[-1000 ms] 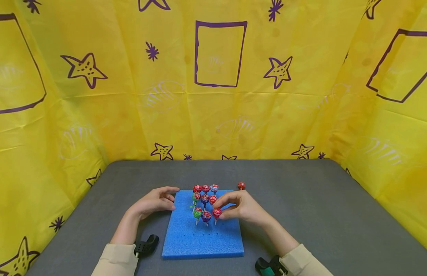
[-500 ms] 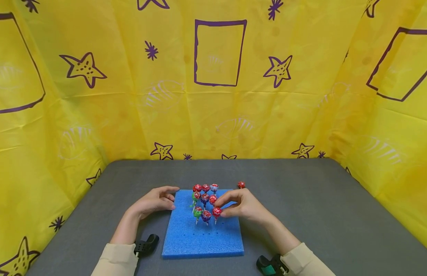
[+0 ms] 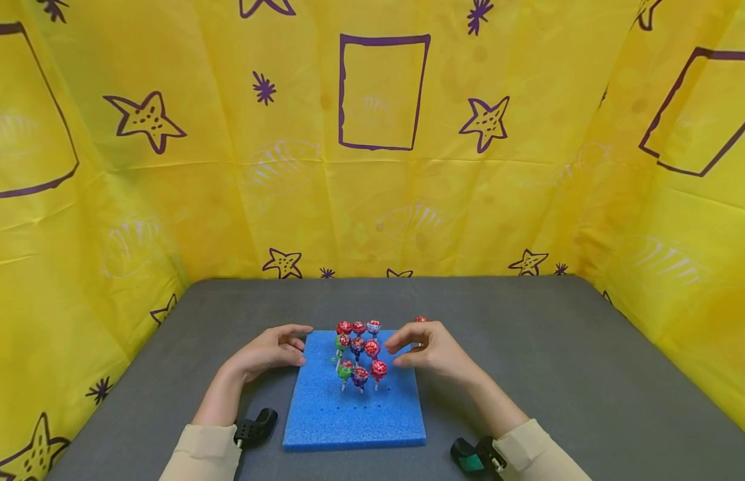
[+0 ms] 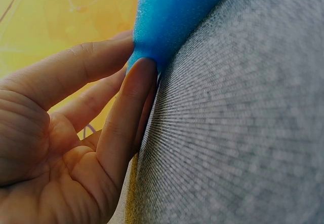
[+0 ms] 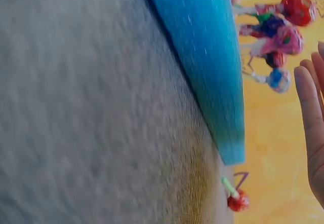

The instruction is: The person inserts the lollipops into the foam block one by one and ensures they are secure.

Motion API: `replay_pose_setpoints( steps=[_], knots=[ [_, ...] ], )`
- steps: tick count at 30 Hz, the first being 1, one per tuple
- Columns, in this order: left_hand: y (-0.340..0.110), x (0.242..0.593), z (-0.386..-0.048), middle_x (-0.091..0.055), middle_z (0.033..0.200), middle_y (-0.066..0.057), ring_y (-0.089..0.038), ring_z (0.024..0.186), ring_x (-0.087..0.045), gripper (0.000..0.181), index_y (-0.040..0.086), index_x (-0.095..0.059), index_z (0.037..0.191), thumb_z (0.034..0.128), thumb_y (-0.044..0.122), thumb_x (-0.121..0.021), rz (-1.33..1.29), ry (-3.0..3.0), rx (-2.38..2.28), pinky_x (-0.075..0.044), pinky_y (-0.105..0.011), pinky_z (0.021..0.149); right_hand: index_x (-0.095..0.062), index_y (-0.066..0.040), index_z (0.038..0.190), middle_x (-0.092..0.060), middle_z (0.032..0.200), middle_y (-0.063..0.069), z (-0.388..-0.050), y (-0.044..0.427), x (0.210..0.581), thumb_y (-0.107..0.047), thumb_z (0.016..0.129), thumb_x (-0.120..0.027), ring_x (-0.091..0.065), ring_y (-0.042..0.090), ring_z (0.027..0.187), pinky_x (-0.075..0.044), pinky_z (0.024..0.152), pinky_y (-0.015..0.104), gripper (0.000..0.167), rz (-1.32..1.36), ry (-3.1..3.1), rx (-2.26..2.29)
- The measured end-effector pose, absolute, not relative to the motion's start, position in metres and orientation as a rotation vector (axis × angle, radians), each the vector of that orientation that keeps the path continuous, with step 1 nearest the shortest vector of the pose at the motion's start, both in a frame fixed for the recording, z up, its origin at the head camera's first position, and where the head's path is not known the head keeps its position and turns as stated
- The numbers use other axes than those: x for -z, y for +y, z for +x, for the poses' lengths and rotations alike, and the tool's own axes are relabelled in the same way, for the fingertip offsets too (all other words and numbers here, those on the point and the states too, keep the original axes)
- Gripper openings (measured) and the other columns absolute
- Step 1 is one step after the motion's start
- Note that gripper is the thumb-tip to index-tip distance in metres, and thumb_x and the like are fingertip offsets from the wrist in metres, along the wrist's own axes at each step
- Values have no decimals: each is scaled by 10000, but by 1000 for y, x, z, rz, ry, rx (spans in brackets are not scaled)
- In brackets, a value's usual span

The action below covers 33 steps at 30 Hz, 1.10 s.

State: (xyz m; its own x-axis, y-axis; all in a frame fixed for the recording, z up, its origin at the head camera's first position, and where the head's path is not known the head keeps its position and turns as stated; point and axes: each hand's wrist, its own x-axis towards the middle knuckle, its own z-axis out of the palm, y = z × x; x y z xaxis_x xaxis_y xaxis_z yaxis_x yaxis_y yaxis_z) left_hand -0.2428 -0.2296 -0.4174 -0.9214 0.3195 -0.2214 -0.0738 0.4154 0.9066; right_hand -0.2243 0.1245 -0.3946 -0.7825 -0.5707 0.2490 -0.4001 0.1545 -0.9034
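A blue foam board (image 3: 354, 427) lies on the table with several lollipops standing upright in it, in three rows. The front row has a green lollipop (image 3: 345, 369), a purple lollipop (image 3: 360, 377) and a red lollipop (image 3: 379, 369). My left hand (image 3: 270, 349) holds the board's far left corner; in the left wrist view its thumb and finger meet the blue foam (image 4: 172, 11). Just right of the lollipops hovers my right hand (image 3: 435, 347), fingers loosely bent and holding nothing. The right wrist view shows its fingers (image 5: 310, 102) apart from the lollipops.
Another red lollipop (image 3: 421, 319) lies beyond the right hand, partly hidden by it. Small holes (image 3: 356, 408) dot the front part of the board. Grey cloth covers the table (image 3: 558, 374), and a yellow patterned curtain (image 3: 372, 200) hangs around it.
My right hand has let go of the front-row red lollipop and drawn back, away and to the right. That lollipop stays standing in the board. The left hand has not moved.
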Motion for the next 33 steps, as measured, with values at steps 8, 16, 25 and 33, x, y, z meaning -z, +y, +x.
replay_pose_setpoints(
  steps=[8, 16, 25, 33],
  knots=[
    [-229, 418, -243, -577, 1049, -114, -197, 907, -569, 688, 23, -445, 1445, 843, 144, -755, 239, 2305, -1515, -517, -286, 792, -717, -33, 1076, -695, 1113, 279, -232, 134, 394, 22, 825, -717, -702, 199, 945, -571, 809, 256, 257, -830, 2368, 1767],
    [-227, 417, -243, -569, 1033, -107, -181, 887, -557, 679, 6, -440, 1443, 846, 112, -746, 256, 2297, -1529, -519, -276, 755, -711, -11, 1084, -694, 1100, 277, -246, 143, 400, -43, 847, -721, -677, 134, 891, -554, 780, 236, 240, -648, 2541, 1775],
    [-228, 418, -243, -571, 1037, -106, -193, 906, -557, 676, 19, -453, 1435, 840, 135, -752, 235, 2319, -1508, -513, -278, 773, -691, 9, 1131, -716, 1072, 210, -256, 146, 406, -26, 848, -701, -694, 136, 843, -547, 755, 211, 286, -352, 2636, 1806],
    [-230, 419, -243, -567, 1027, -97, -188, 898, -558, 676, 13, -446, 1438, 844, 123, -748, 238, 2305, -1530, -520, -267, 766, -705, -55, 1159, -695, 1177, 175, -264, 145, 406, -84, 830, -750, -672, 270, 1001, -531, 801, 304, 334, -199, 2767, 1730]
  ],
)
